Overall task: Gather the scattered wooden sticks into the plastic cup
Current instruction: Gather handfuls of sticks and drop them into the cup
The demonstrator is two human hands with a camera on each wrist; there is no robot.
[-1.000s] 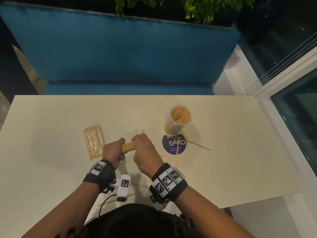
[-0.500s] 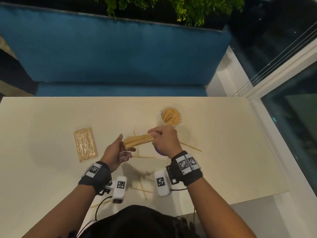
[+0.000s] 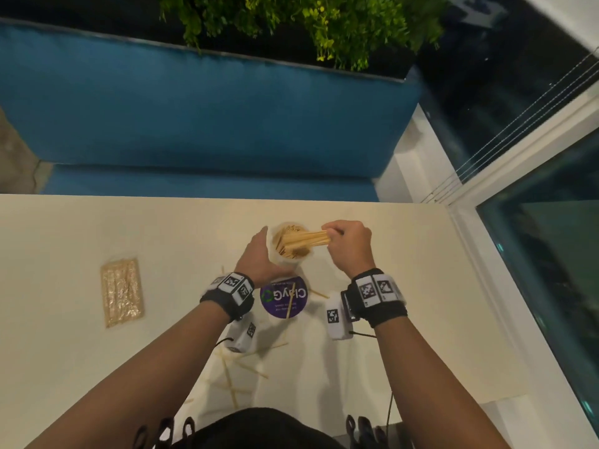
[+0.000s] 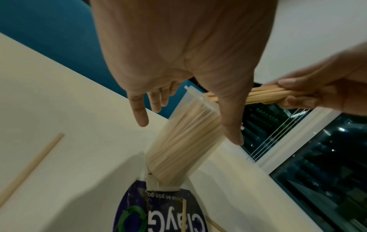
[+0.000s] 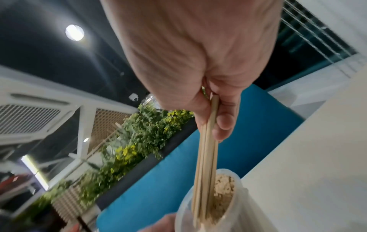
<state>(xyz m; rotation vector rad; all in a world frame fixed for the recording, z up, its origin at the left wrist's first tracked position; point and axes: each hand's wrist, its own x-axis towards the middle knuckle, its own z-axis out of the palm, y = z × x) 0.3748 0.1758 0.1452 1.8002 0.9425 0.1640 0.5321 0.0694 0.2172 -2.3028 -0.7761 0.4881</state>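
A clear plastic cup (image 3: 289,246), packed with wooden sticks, stands upright on the cream table (image 3: 405,286). My right hand (image 3: 330,236) pinches a bundle of sticks (image 3: 304,241) whose far ends dip into the cup's mouth. The right wrist view shows the bundle (image 5: 206,157) slanting down into the cup (image 5: 236,200). My left hand (image 3: 261,256) is open just left of the cup, fingers straight, thumb by the near wall; whether it touches the cup is unclear. Loose sticks (image 3: 233,380) lie near the front edge, with one stick (image 3: 290,299) on the sticker.
A round purple sticker (image 3: 283,298) lies just in front of the cup. A wrapped packet of sticks (image 3: 121,291) rests at the left. A blue bench (image 3: 194,108) and plants stand behind the table. A window frame (image 3: 486,254) runs along the table's right edge.
The right hand took the bundle out of the left hand and carried it right and forward to the cup's mouth. The left hand let go and moved beside the cup.
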